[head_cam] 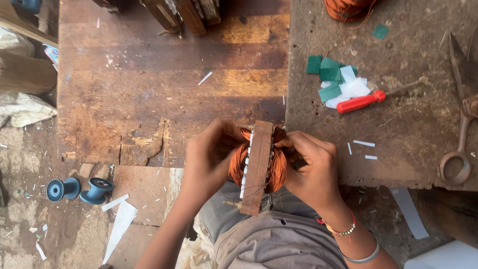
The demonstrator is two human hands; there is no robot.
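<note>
Worn wooden bench (149, 74) w/ sunlit patches, grey slab (413, 134) alongside, dusty littered floor (30, 209) below.

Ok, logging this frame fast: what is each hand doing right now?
Left hand: closed on the copper wire coil beside the wooden block.
Right hand: fingers closed, pinching the same coil on the block's other side.

You have a rusty-brown stator core (258, 167) standing on edge over your lap, just off the near edge of the workbench, its long side running almost straight away from you with a slight tilt. Copper wire coils (277, 167) bulge out of both flat faces in orange loops (the right bundle looks fuller). A row of white insulation strips (247, 164) lines the core's left edge, poking from the slots.
</note>
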